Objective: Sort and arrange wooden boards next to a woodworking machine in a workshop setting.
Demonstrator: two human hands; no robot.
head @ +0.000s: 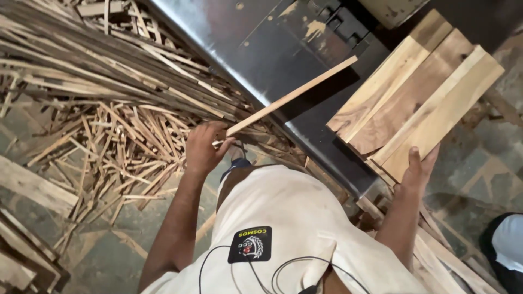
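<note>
My left hand [202, 147] grips the near end of a thin wooden strip [294, 95]. The strip slants up and right over the dark metal machine table [261, 49]. My right hand [418, 169] presses on the near end of a stack of three wooden boards [419, 92], with the thumb lying on the rightmost, lightest board. The boards lie side by side on the machine's right end and overhang its edge. My light shorts and a black cable fill the bottom middle.
A big heap of thin wood offcuts and slats [109, 109] covers the floor at left. More planks [447, 261] lie on the floor at lower right. Part of another person [504, 245] shows at the right edge.
</note>
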